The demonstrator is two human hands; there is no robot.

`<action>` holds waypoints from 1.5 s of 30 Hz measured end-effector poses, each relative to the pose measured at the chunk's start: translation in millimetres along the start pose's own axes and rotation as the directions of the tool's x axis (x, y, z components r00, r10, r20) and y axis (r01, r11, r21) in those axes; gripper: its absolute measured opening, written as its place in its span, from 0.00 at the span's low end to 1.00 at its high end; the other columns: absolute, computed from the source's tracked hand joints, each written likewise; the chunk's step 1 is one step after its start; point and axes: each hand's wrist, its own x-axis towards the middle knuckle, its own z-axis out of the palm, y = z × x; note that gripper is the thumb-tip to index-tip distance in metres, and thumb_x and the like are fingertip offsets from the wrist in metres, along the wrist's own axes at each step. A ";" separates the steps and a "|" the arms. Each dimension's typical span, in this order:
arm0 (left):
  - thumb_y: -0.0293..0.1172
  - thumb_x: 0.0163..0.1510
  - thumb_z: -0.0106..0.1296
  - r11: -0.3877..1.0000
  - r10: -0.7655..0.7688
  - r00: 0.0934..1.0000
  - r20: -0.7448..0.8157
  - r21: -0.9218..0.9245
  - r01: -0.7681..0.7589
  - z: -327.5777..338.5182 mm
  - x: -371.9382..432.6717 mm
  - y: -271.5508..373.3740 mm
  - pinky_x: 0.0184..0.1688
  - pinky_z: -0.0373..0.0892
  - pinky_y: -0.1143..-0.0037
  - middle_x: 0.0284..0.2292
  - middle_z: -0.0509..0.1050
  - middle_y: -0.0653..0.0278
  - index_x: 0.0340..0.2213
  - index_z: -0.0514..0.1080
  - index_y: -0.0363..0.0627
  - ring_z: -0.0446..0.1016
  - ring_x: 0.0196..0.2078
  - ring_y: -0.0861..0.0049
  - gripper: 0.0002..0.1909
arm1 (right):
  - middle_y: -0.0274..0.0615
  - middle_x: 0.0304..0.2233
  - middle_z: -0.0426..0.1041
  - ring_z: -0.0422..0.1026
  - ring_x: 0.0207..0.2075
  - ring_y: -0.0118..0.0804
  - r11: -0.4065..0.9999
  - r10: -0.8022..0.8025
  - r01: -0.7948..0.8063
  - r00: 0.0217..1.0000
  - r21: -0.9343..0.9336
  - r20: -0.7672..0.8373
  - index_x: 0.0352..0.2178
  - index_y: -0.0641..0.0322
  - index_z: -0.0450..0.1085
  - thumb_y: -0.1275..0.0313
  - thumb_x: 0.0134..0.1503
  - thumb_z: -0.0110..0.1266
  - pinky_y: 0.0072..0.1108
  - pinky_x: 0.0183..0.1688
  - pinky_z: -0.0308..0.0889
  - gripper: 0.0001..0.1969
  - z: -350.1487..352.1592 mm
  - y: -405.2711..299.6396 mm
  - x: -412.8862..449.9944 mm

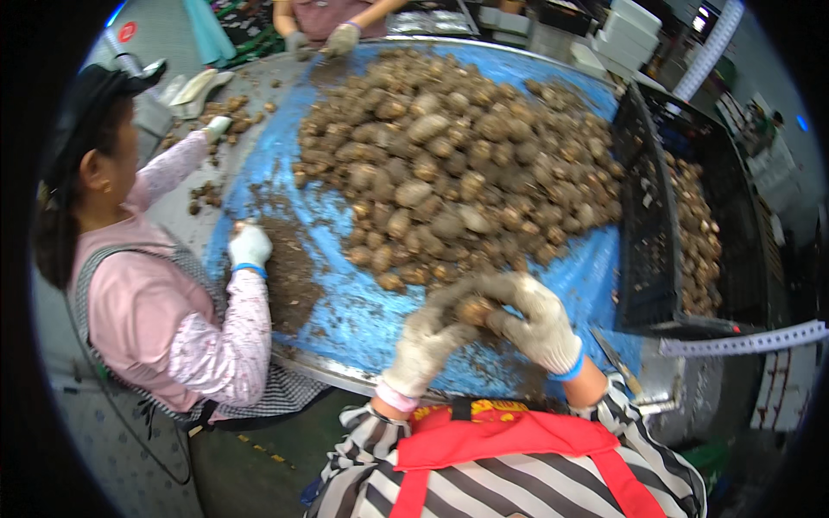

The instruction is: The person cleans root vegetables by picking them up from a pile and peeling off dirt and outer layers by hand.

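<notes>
My left hand [424, 346] and my right hand [541, 317], both in soiled white knit gloves, meet just in front of my chest. Between their fingers is a small brown taro corm [475, 311], gripped from both sides. Right beyond my fingertips lies a large heap of earthy taro corms [447, 162] on a blue plastic sheet [363, 311]. Loose soil is scattered on the sheet below my hands. A knife [616, 362] with a light handle lies to the right of my right hand, near the table's edge.
Black plastic crates [654, 259] stand at the right, with corms in one. A co-worker in a checked apron [155, 259] works at the left beside a soil pile [285, 278]; another co-worker's gloved hands [342, 40] are at the far edge. White foam boxes [625, 39] are stacked beyond.
</notes>
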 end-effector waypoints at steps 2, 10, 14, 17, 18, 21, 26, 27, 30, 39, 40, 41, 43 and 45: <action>0.19 0.52 0.57 0.997 -0.013 0.999 -0.049 0.075 0.017 -1.9 -0.9 -6.3 0.52 0.70 0.75 0.49 0.71 0.59 0.57 0.64 0.34 0.72 0.50 0.75 0.30 | 0.49 0.37 0.77 0.76 0.38 0.49 0.990 -0.058 0.060 0.998 -0.127 0.019 0.39 0.64 0.76 0.81 0.43 0.61 0.32 0.41 0.71 0.17 2.0 8.5 -4.7; 0.22 0.52 0.60 0.752 0.256 0.960 -0.115 0.648 -0.123 -2.4 0.8 -13.0 0.50 0.72 0.75 0.45 0.73 0.55 0.52 0.67 0.34 0.73 0.49 0.74 0.26 | 0.47 0.29 0.74 0.73 0.31 0.53 0.968 -0.007 -0.020 0.995 -0.250 -0.104 0.29 0.63 0.72 0.83 0.40 0.55 0.35 0.34 0.68 0.11 23.1 16.4 4.3; 0.26 0.53 0.59 0.722 0.371 0.912 -0.173 0.672 -0.166 5.1 7.0 -15.3 0.48 0.72 0.75 0.42 0.75 0.57 0.49 0.69 0.33 0.75 0.44 0.75 0.23 | 0.46 0.28 0.74 0.73 0.30 0.52 0.961 -0.045 0.006 0.990 -0.276 -0.137 0.29 0.63 0.72 0.85 0.40 0.53 0.36 0.34 0.68 0.11 25.3 17.6 2.4; 0.26 0.55 0.56 0.793 0.312 0.926 -0.214 0.595 -0.129 -2.9 10.3 -26.2 0.45 0.73 0.77 0.41 0.75 0.58 0.51 0.67 0.33 0.76 0.40 0.76 0.23 | 0.46 0.28 0.74 0.73 0.30 0.52 0.958 -0.102 0.094 0.995 -0.271 -0.015 0.29 0.62 0.71 0.85 0.41 0.54 0.35 0.35 0.69 0.11 25.1 18.5 1.7; 0.25 0.54 0.57 0.932 0.169 0.943 -0.288 0.357 -0.058 -0.7 14.8 -19.3 0.46 0.72 0.76 0.42 0.75 0.57 0.50 0.68 0.35 0.75 0.41 0.75 0.22 | 0.45 0.27 0.74 0.73 0.29 0.51 0.966 -0.054 0.053 0.999 -0.251 0.002 0.28 0.61 0.71 0.83 0.41 0.55 0.35 0.34 0.69 0.10 23.3 27.5 -1.2; 0.22 0.56 0.55 0.989 0.069 0.952 -0.297 -0.104 -0.104 -5.2 18.1 -7.3 0.48 0.71 0.79 0.45 0.74 0.59 0.54 0.66 0.38 0.74 0.44 0.79 0.23 | 0.45 0.26 0.73 0.74 0.29 0.51 0.925 0.063 0.136 0.866 -0.354 0.496 0.28 0.61 0.71 0.79 0.43 0.55 0.36 0.33 0.70 0.08 14.3 44.7 -25.4; 0.18 0.53 0.54 0.956 0.175 0.966 -0.191 -0.203 -0.213 -18.5 22.2 9.3 0.50 0.70 0.78 0.50 0.71 0.59 0.58 0.62 0.35 0.72 0.49 0.78 0.30 | 0.49 0.25 0.71 0.74 0.30 0.55 0.903 0.337 -0.218 0.894 -0.370 0.296 0.22 0.61 0.69 0.67 0.51 0.60 0.39 0.33 0.69 0.10 17.8 54.4 -47.2; 0.17 0.52 0.54 0.953 0.163 0.970 -0.180 -0.225 -0.202 -17.0 19.9 11.7 0.50 0.71 0.78 0.50 0.70 0.58 0.58 0.62 0.35 0.72 0.49 0.76 0.31 | 0.50 0.27 0.72 0.73 0.32 0.54 0.882 0.362 -0.254 0.904 -0.396 0.228 0.24 0.62 0.71 0.68 0.50 0.61 0.38 0.34 0.69 0.09 12.5 43.6 -35.7; 0.16 0.50 0.56 0.955 0.150 0.972 -0.181 -0.229 -0.190 -13.5 16.4 14.6 0.52 0.71 0.76 0.52 0.69 0.57 0.57 0.62 0.35 0.71 0.51 0.73 0.32 | 0.45 0.40 0.77 0.76 0.39 0.42 0.967 0.253 -0.248 0.964 -0.061 0.088 0.37 0.65 0.75 0.81 0.49 0.59 0.27 0.42 0.71 0.11 8.5 24.7 -6.4; 0.15 0.50 0.58 0.983 0.185 0.956 -0.227 0.037 -0.182 12.1 12.5 2.3 0.50 0.74 0.73 0.48 0.72 0.55 0.55 0.61 0.34 0.73 0.50 0.70 0.31 | 0.45 0.32 0.79 0.77 0.31 0.31 0.790 0.581 -0.556 0.814 0.259 -0.025 0.45 0.64 0.75 0.75 0.51 0.61 0.22 0.35 0.72 0.17 20.7 -2.5 12.9; 0.15 0.50 0.58 0.986 0.165 0.958 -0.233 0.022 -0.165 12.7 11.3 3.9 0.49 0.74 0.73 0.48 0.72 0.55 0.55 0.62 0.33 0.73 0.49 0.70 0.31 | 0.49 0.31 0.78 0.78 0.31 0.43 0.925 0.379 -0.372 0.914 0.072 -0.142 0.40 0.65 0.76 0.77 0.50 0.59 0.27 0.35 0.72 0.14 21.3 -1.4 12.7; 0.15 0.50 0.58 0.986 0.163 0.959 -0.233 0.018 -0.163 12.2 11.7 3.2 0.49 0.74 0.73 0.48 0.72 0.55 0.55 0.62 0.33 0.73 0.49 0.70 0.31 | 0.49 0.31 0.78 0.78 0.31 0.43 0.924 0.382 -0.376 0.914 0.069 -0.140 0.40 0.65 0.76 0.77 0.50 0.59 0.27 0.35 0.72 0.14 21.7 -0.6 13.1; 0.15 0.49 0.59 0.993 0.122 0.964 -0.236 0.036 -0.117 8.9 12.2 1.9 0.48 0.75 0.73 0.47 0.72 0.55 0.54 0.62 0.32 0.74 0.48 0.71 0.31 | 0.49 0.31 0.77 0.76 0.32 0.51 0.969 0.128 -0.167 0.969 -0.181 -0.211 0.35 0.63 0.75 0.80 0.48 0.56 0.32 0.35 0.72 0.10 23.7 0.6 15.6; 0.15 0.49 0.59 0.994 0.094 0.972 -0.217 -0.026 -0.102 4.1 12.4 6.0 0.47 0.75 0.74 0.47 0.72 0.54 0.54 0.63 0.32 0.74 0.47 0.72 0.30 | 0.47 0.30 0.77 0.76 0.32 0.52 0.967 0.128 -0.170 0.968 -0.187 -0.214 0.32 0.60 0.73 0.78 0.49 0.54 0.35 0.35 0.71 0.08 22.3 3.2 20.9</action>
